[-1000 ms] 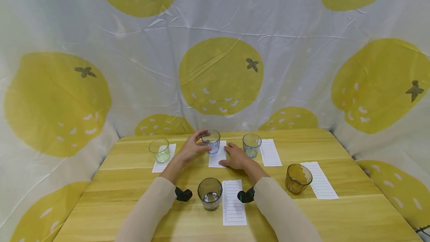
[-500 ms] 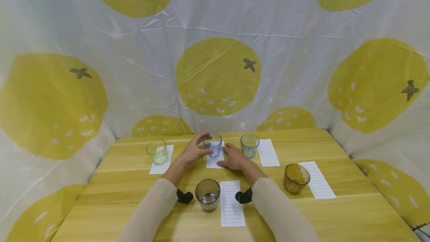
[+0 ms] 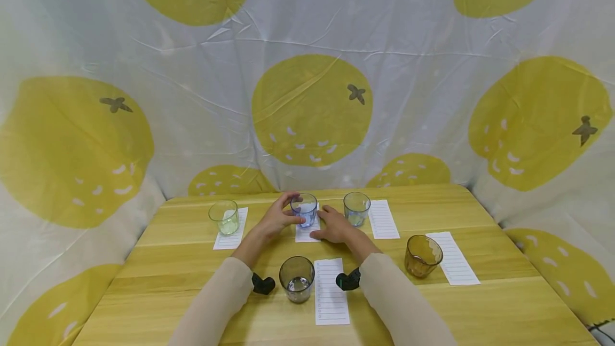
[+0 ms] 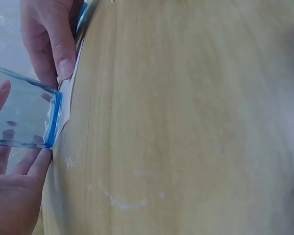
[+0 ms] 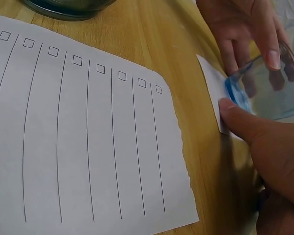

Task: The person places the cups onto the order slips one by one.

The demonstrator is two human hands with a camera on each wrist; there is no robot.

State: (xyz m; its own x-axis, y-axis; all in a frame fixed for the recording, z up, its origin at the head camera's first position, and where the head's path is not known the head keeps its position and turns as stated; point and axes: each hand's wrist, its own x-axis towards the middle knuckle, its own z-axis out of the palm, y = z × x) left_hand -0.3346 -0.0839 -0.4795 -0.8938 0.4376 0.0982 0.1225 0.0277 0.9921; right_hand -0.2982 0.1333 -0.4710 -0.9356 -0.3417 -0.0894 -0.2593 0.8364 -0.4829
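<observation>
My left hand (image 3: 277, 217) grips a clear blue-tinted glass (image 3: 304, 211) from its left side, thumb in front and fingers behind. The glass stands upright over a narrow lined paper slip (image 3: 307, 236), its base at or very near the paper. My right hand (image 3: 336, 225) lies just right of the glass. In the right wrist view its thumb (image 5: 240, 115) presses on the slip near the glass base. Seen from the left wrist, the left fingers (image 4: 32, 166) reach around the glass wall. A second blue-tinted glass (image 3: 356, 210) stands close beyond the right hand.
Lined paper slips lie beside the other glasses: a green one (image 3: 225, 218) at left, an amber one (image 3: 422, 257) at right, a grey one (image 3: 297, 282) in front between my forearms. The wooden table (image 3: 168, 282) meets a lemon-print curtain (image 3: 408, 111) behind.
My left hand has brought the blue glass slightly right and down onto or close to the slip. The right hand stays nearly in place. The head view has shifted a little.
</observation>
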